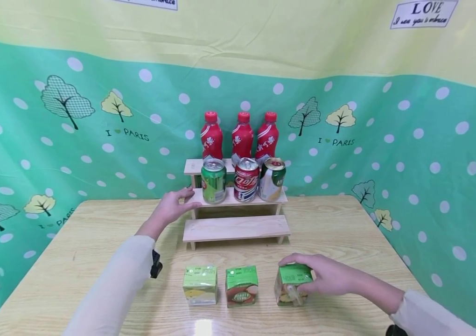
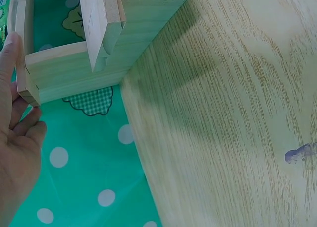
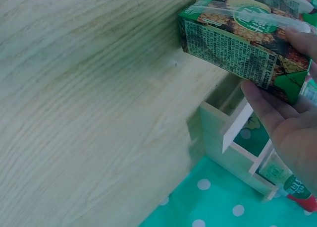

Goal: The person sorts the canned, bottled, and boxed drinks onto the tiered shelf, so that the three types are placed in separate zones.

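My left hand (image 1: 172, 205) grips the left end of the middle board of a stepped wooden display rack (image 1: 236, 227). In the left wrist view its fingers wrap around the end of the board (image 2: 28, 83). A green can (image 1: 214, 182) stands just right of those fingers. At the front right, my right hand (image 1: 326, 275) holds a green-topped drink carton (image 1: 283, 295) from above, thumb on one side and fingers on the other. A wrapped straw (image 3: 218, 10) runs along the carton's side. Two more drink cartons, one yellow-green (image 1: 200, 287) and one brown-green (image 1: 241, 287), stand to its left.
On the middle board are also a red can (image 1: 246, 181) and a green-and-white can (image 1: 272, 182). Three red bottles (image 1: 243, 137) stand on the top board. A polka-dot cloth (image 1: 137, 116) hangs behind and beside the wooden table (image 1: 112, 261).
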Available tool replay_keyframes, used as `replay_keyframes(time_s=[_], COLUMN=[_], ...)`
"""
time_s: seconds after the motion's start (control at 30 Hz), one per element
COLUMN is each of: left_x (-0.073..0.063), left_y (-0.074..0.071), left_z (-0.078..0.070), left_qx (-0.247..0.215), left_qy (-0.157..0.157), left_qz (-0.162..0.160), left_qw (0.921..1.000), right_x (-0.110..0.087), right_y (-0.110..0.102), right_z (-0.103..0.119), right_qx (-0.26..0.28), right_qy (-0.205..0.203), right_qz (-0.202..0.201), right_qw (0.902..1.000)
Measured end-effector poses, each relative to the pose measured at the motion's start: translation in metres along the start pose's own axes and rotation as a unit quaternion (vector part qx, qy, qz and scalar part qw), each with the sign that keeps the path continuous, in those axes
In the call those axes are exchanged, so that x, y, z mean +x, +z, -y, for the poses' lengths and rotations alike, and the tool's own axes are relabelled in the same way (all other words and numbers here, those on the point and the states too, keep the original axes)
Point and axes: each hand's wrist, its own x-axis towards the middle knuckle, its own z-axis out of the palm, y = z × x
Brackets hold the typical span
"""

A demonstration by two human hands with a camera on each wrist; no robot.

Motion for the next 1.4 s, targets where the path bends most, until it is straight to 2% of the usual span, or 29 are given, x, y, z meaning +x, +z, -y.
replay_keyframes(time_s=[0.2,0.43,0.63,0.87,1.1,1.4], left_x=[0.000,0.000,-0.001,-0.001,-0.001,0.000], left_y=[-0.001,0.001,0.000,-0.002,-0.001,-0.002], left_z=[0.000,0.001,-0.001,-0.003,-0.003,-0.002], left_qx=[0.005,0.002,0.000,0.001,0.000,0.003], left_qy=[0.007,-0.004,0.000,0.000,-0.007,-0.004], left_qz=[-0.004,0.001,0.002,0.008,0.006,0.008], left_qw=[1.0000,1.0000,1.0000,1.0000,1.0000,1.0000], right_x=[0.002,0.011,0.024,0.047,0.074,0.114], right_y=[-0.009,-0.024,-0.036,-0.045,-0.049,-0.045], right_z=[0.004,0.016,0.027,0.044,0.059,0.065], right_qx=[-0.019,-0.051,-0.074,-0.081,-0.061,-0.032], right_qy=[0.000,0.009,-0.008,-0.016,-0.022,-0.016], right_qz=[-0.039,-0.093,-0.124,-0.153,-0.161,-0.178], right_qw=[0.9991,0.9943,0.9895,0.9847,0.9849,0.9834])
